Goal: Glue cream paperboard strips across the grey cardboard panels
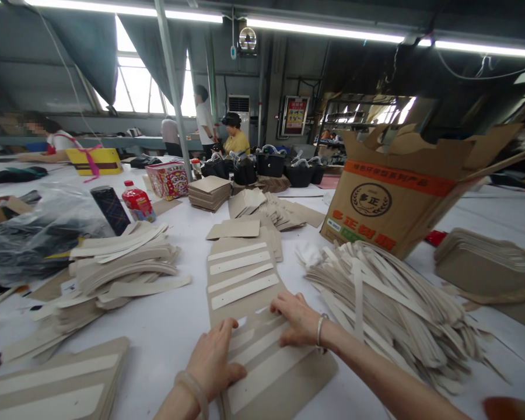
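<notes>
In front of me lies a grey-brown cardboard panel with pale strips across it. My left hand grips its left edge, fingers curled and thumb over a strip. At the far right part of the same panel, my right hand is closed over the edge with bent fingers; their undersides are hidden. Just beyond, a similar panel bears several pale strips and partly touches the near one. To the lower left sits a stack of panels, the top one also carrying strips.
Loose strips pile up on the right and left. A printed carton stands behind the right pile. Cardboard stacks, a red bottle and black bags stand farther back. Other people are beyond the table.
</notes>
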`<move>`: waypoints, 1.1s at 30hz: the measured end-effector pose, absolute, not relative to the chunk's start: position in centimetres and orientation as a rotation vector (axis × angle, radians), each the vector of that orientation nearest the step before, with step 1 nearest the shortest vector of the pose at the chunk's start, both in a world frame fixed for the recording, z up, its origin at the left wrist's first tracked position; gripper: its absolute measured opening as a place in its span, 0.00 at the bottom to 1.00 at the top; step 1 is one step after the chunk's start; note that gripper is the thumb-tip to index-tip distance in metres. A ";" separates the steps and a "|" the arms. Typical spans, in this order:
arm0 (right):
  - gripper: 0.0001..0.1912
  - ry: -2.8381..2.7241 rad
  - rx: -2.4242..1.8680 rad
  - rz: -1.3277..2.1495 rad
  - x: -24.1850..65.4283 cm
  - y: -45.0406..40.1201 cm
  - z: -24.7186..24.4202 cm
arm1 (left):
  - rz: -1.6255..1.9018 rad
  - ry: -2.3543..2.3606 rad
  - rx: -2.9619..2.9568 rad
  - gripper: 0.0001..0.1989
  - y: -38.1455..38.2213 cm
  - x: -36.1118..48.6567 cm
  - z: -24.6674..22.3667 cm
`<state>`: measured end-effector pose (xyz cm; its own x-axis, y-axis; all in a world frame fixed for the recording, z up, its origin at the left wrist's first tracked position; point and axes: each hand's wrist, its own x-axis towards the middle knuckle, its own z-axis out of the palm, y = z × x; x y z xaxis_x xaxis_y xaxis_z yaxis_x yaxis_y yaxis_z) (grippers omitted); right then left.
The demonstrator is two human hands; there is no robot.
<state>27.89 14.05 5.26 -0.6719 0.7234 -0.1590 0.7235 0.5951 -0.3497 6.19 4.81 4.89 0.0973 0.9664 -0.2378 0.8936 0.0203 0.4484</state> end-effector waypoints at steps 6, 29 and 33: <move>0.21 2.770 1.305 -0.709 28.7 12.4 5.7 | 0.176 1.832 1.899 0.24 4.3 6.4 5.6; 0.07 2.675 1.652 -0.707 29.9 14.9 4.8 | 0.241 1.853 1.857 0.24 3.3 6.0 4.6; 0.05 2.634 1.641 -0.905 29.8 16.1 5.1 | 0.245 1.835 1.863 0.23 3.1 5.8 4.4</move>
